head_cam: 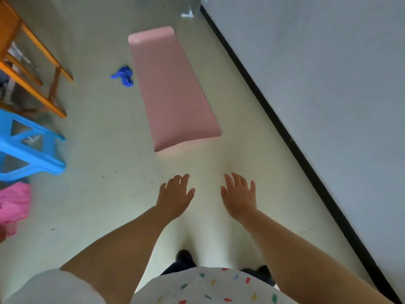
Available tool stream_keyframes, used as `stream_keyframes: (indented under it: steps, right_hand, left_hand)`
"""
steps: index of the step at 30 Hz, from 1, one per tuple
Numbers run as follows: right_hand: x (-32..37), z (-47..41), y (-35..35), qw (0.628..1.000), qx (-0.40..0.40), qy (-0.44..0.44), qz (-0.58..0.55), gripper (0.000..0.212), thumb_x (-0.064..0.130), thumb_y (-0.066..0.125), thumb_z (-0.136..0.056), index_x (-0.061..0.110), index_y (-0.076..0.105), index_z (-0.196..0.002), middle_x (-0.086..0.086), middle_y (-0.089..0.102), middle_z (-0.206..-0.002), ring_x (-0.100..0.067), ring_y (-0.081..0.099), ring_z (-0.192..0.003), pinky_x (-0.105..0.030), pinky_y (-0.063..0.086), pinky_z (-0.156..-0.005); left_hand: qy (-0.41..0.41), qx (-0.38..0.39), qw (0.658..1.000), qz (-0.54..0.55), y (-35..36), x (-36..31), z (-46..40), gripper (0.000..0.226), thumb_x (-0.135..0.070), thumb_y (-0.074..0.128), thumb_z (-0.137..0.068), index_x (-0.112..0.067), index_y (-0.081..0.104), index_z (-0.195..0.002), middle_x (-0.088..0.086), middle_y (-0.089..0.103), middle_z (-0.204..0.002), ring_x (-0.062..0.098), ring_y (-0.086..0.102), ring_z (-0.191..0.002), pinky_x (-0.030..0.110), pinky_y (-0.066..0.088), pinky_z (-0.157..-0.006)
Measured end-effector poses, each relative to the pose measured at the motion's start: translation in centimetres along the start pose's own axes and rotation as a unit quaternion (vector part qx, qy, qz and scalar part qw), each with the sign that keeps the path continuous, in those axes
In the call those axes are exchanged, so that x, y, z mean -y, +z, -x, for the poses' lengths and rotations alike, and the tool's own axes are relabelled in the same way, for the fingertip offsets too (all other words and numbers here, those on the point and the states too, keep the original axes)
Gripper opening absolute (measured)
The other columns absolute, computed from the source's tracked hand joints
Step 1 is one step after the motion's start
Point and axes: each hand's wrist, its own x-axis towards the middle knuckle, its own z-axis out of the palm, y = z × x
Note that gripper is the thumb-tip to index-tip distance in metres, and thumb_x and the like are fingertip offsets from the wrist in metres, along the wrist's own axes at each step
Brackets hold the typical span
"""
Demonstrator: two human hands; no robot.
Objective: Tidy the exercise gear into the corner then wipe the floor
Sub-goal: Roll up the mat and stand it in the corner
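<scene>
A pink exercise mat (171,88) lies unrolled flat on the pale floor, running away from me beside the wall. A crumpled blue cloth (123,75) sits on the floor just left of the mat. My left hand (175,196) and my right hand (240,194) are stretched out side by side above the bare floor, a little short of the mat's near edge. Both hands have fingers spread and hold nothing.
A grey wall with a black skirting strip (285,132) runs along the right. At the left stand an orange wooden frame (32,69) and a blue plastic stool (28,148), with a pink bag (13,205) below it. My feet (185,257) are at the bottom.
</scene>
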Motion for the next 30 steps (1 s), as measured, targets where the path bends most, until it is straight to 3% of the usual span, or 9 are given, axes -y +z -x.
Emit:
stream_keyframes:
  steps: [5,13,21,26,30]
  right_hand:
    - [6.4,-3.9,0.1,0.999,0.004,-0.033,0.009,0.050,0.037,0.022,-0.103,0.023,0.014,-0.151,-0.001,0.013,-0.159,-0.019,0.008,-0.147,-0.051,0.005,-0.118]
    - [4.1,-16.8,-4.9,0.994,0.022,-0.028,0.107,0.052,0.037,0.021,-0.103,0.022,0.012,-0.151,-0.003,0.011,-0.159,-0.020,0.006,-0.147,-0.051,0.003,-0.119]
    - [6.7,-33.4,-11.0,0.975,0.052,-0.149,0.155,0.051,0.035,0.022,-0.103,0.021,0.013,-0.151,-0.003,0.013,-0.159,-0.019,0.008,-0.147,-0.050,0.004,-0.118]
    - [8.5,-41.0,-11.0,0.975,0.116,-0.112,0.150,0.050,0.035,0.024,-0.103,0.022,0.015,-0.150,-0.003,0.012,-0.159,-0.020,0.010,-0.147,-0.053,0.007,-0.117]
    - [11.0,-47.2,-9.7,0.981,0.155,-0.062,0.102,0.051,0.034,0.026,-0.103,0.023,0.015,-0.151,-0.003,0.012,-0.159,-0.021,0.011,-0.146,-0.056,0.012,-0.116]
  left_hand:
    - [-0.031,0.019,0.999,-0.019,-1.5,6.0,-3.3,0.059,-0.044,0.026,-0.100,-0.015,0.013,-0.150,0.010,0.029,-0.148,0.026,0.034,-0.134,0.043,0.028,-0.111]
    - [0.025,0.017,1.000,0.007,-4.0,6.5,-14.5,0.057,-0.040,0.028,-0.100,-0.018,0.013,-0.150,0.008,0.023,-0.152,0.024,0.028,-0.138,0.043,0.019,-0.115]
    - [-0.077,0.013,0.997,-0.007,-9.0,10.2,-26.5,0.059,-0.039,0.028,-0.101,-0.016,0.010,-0.151,0.009,0.018,-0.154,0.024,0.018,-0.143,0.048,0.014,-0.116]
    - [-0.076,0.013,0.997,0.031,-10.7,11.0,-32.5,0.060,-0.038,0.030,-0.100,-0.016,0.008,-0.152,0.009,0.015,-0.156,0.023,0.016,-0.144,0.047,0.012,-0.117]
    - [-0.072,0.069,0.994,0.047,-9.8,14.4,-38.2,0.061,-0.038,0.030,-0.100,-0.017,0.004,-0.152,0.009,0.012,-0.157,0.025,0.013,-0.145,0.050,0.012,-0.117]
